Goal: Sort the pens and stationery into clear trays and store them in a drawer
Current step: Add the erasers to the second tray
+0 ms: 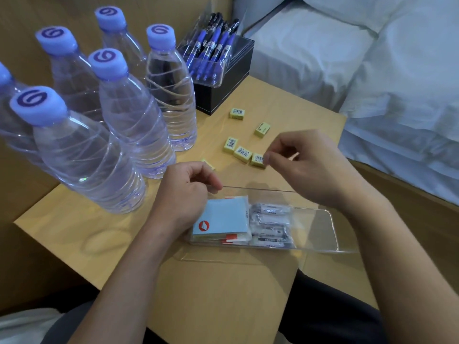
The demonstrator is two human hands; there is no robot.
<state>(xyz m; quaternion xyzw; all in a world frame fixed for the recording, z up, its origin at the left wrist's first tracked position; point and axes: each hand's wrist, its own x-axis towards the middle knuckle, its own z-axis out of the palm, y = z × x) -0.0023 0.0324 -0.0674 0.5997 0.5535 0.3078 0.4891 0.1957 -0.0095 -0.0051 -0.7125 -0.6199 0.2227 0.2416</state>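
Right hand (310, 165) pinching yellow eraser (257, 160) on table (99, 234), fingers nearly closed; left hand (188, 192) curled, steadying clear tray (320, 229) rim. Lift straight, drop into tray's bare right end beside wrapped packs (270, 224) & notepads (223, 219). Avoid nudging neighbouring erasers (242, 152).

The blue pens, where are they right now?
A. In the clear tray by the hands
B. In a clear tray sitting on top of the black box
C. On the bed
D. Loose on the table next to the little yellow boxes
B: the blue pens lie in a clear tray resting on top of the black box, behind the water bottles.
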